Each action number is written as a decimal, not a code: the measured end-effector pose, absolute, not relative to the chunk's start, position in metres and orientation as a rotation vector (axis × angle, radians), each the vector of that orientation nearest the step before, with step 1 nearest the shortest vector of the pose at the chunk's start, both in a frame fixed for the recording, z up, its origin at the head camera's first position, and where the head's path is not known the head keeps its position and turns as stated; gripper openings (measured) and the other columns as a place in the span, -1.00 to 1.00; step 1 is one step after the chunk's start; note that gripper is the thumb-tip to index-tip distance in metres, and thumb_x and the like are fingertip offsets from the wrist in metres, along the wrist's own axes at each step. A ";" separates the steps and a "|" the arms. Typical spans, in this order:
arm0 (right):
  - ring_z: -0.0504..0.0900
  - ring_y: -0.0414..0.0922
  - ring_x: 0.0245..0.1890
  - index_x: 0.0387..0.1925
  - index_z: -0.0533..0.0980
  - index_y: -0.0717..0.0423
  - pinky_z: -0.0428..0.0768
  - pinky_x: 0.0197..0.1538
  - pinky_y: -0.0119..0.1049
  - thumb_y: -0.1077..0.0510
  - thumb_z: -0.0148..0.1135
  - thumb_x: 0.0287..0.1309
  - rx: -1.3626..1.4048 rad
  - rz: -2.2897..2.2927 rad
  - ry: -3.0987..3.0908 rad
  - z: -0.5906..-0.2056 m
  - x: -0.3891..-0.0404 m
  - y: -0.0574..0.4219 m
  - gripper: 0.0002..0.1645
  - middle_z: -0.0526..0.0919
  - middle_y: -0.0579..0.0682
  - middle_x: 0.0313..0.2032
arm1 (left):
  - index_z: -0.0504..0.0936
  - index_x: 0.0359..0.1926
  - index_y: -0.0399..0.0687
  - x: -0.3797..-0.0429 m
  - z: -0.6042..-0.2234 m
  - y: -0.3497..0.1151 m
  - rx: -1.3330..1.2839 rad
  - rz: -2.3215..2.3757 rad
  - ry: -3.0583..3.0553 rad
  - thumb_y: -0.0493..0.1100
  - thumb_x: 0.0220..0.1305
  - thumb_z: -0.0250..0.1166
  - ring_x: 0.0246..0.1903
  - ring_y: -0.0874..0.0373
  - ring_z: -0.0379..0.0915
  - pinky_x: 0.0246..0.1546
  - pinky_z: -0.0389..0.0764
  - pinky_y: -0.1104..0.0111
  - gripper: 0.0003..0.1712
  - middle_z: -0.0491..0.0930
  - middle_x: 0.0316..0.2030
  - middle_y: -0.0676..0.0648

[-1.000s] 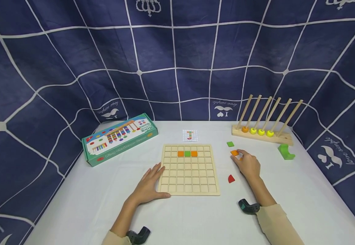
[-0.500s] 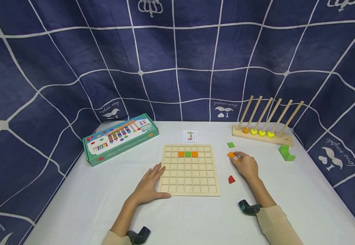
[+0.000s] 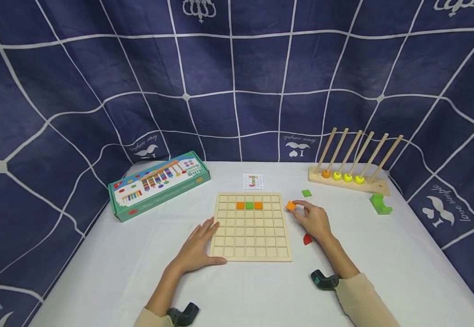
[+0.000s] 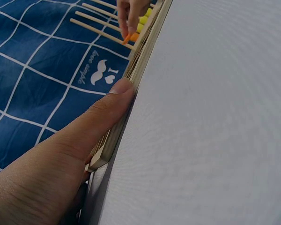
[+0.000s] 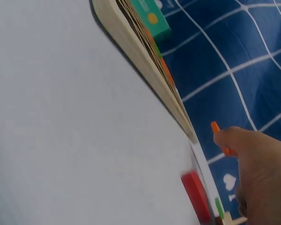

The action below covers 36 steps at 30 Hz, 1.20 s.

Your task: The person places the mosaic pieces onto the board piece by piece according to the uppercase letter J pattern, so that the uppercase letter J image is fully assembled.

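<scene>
Between thumb and fingertips, my right hand (image 3: 315, 222) pinches an orange square tile (image 3: 290, 205), just off the right edge of the wooden grid board (image 3: 250, 240). The right wrist view shows this orange tile (image 5: 216, 127) edge-on at the thumb tip. My left hand (image 3: 196, 249) rests against the board's left side with fingers spread; its thumb touches the front left corner. In one row near the top of the board lie an orange tile (image 3: 240, 205), a green tile (image 3: 249, 205) and another orange tile (image 3: 258, 205). Behind the board is a card (image 3: 253, 181) with a J-shaped pattern.
A green tile (image 3: 306, 193) and a red quarter-round piece (image 3: 308, 239) lie right of the board. Farther right stand a peg rack (image 3: 349, 180) with rings and a green curved block (image 3: 380, 204). A green game box (image 3: 159, 185) sits at the back left.
My right hand has moved left toward the board, carrying the orange tile away from its spot near the loose green tile. My left hand stays in place at the board.
</scene>
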State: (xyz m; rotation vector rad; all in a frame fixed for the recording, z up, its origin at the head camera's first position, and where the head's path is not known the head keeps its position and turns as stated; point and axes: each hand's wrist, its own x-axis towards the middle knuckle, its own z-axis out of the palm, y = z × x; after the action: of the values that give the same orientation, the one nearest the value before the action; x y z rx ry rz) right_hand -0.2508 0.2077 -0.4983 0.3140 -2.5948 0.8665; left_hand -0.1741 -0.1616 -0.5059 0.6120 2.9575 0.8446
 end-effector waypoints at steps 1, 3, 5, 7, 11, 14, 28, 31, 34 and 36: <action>0.08 -0.25 -0.79 -0.15 0.62 0.05 0.08 -0.71 -0.39 0.05 0.36 -0.02 0.341 0.864 -2.589 -0.498 -0.251 0.203 -0.65 0.15 -0.21 -0.82 | 0.12 0.39 -0.09 -0.174 -0.506 -0.162 0.614 0.841 2.958 0.54 -0.32 0.30 0.39 0.13 -0.25 0.35 -0.23 0.20 0.32 -0.06 0.41 -0.08; 0.06 -0.27 -0.80 -0.13 0.62 0.03 0.08 -0.71 -0.39 0.02 0.35 0.00 0.382 0.860 -2.589 -0.498 -0.251 0.193 -0.65 0.14 -0.23 -0.82 | 0.12 0.39 -0.08 -0.174 -0.506 -0.162 0.614 0.831 2.956 0.54 -0.31 0.29 0.39 0.14 -0.27 0.35 -0.24 0.21 0.31 -0.07 0.41 -0.07; 0.05 -0.28 -0.80 -0.11 0.62 0.01 0.09 -0.70 -0.39 0.00 0.33 0.02 0.421 0.863 -2.597 -0.499 -0.250 0.183 -0.64 0.14 -0.24 -0.83 | 0.11 0.39 -0.08 -0.174 -0.506 -0.162 0.614 0.830 2.953 0.54 -0.31 0.29 0.39 0.15 -0.27 0.35 -0.24 0.22 0.31 -0.07 0.41 -0.06; 0.05 -0.29 -0.80 -0.11 0.62 0.00 0.10 -0.68 -0.39 -0.01 0.32 0.03 0.460 0.874 -2.609 -0.499 -0.251 0.172 -0.64 0.13 -0.25 -0.84 | 0.12 0.39 -0.08 -0.174 -0.506 -0.162 0.611 0.838 2.950 0.54 -0.32 0.30 0.39 0.15 -0.27 0.35 -0.24 0.21 0.31 -0.07 0.41 -0.06; 0.04 -0.32 -0.81 -0.10 0.62 0.01 0.11 -0.67 -0.39 0.03 0.30 0.04 0.549 0.923 -2.612 -0.500 -0.252 0.150 -0.65 0.13 -0.28 -0.86 | 0.12 0.39 -0.08 -0.174 -0.506 -0.162 0.610 0.849 2.956 0.53 -0.32 0.30 0.39 0.12 -0.24 0.35 -0.22 0.20 0.32 -0.06 0.41 -0.08; 0.02 -0.34 -0.82 -0.09 0.62 0.04 0.11 -0.69 -0.42 0.02 0.30 0.05 0.617 0.947 -2.599 -0.503 -0.255 0.135 -0.64 0.11 -0.29 -0.87 | 0.13 0.39 -0.08 -0.174 -0.507 -0.163 0.609 0.847 2.964 0.53 -0.32 0.31 0.39 0.11 -0.23 0.35 -0.20 0.19 0.31 -0.05 0.41 -0.08; 0.00 -0.34 -0.81 -0.10 0.63 0.02 0.07 -0.72 -0.45 0.00 0.32 0.04 0.701 0.995 -2.705 -0.507 -0.263 0.107 -0.63 0.11 -0.29 -0.88 | 0.15 0.38 -0.07 -0.173 -0.507 -0.162 0.601 0.840 2.963 0.53 -0.33 0.31 0.39 0.13 -0.23 0.35 -0.18 0.18 0.30 -0.04 0.41 -0.06; -0.01 -0.35 -0.82 -0.09 0.63 0.02 0.05 -0.73 -0.47 0.01 0.31 0.06 0.704 0.994 -2.717 -0.506 -0.264 0.106 -0.64 0.09 -0.30 -0.90 | 0.14 0.38 -0.07 -0.173 -0.506 -0.162 0.597 0.833 2.965 0.53 -0.33 0.31 0.39 0.14 -0.24 0.35 -0.18 0.19 0.31 -0.05 0.41 -0.06; -0.02 -0.35 -0.83 -0.08 0.62 0.02 0.04 -0.74 -0.48 0.01 0.30 0.07 0.705 0.996 -2.726 -0.505 -0.264 0.106 -0.64 0.09 -0.30 -0.91 | 0.15 0.38 -0.07 -0.173 -0.506 -0.162 0.597 0.829 2.970 0.54 -0.33 0.31 0.39 0.14 -0.24 0.35 -0.19 0.20 0.31 -0.04 0.41 -0.06; -0.01 -0.34 -0.82 -0.08 0.62 0.01 0.07 -0.73 -0.46 0.00 0.30 0.07 0.707 1.000 -2.723 -0.505 -0.264 0.107 -0.63 0.10 -0.29 -0.90 | 0.14 0.38 -0.07 -0.174 -0.506 -0.161 0.599 0.829 2.969 0.53 -0.33 0.31 0.39 0.14 -0.24 0.35 -0.19 0.20 0.30 -0.04 0.41 -0.06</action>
State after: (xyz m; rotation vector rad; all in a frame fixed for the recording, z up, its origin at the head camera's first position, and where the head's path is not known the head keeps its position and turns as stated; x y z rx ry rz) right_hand -0.2636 0.1070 -0.5045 0.7069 -2.7234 1.0000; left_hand -0.1736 -0.1614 -0.5064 0.5989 2.9687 0.8295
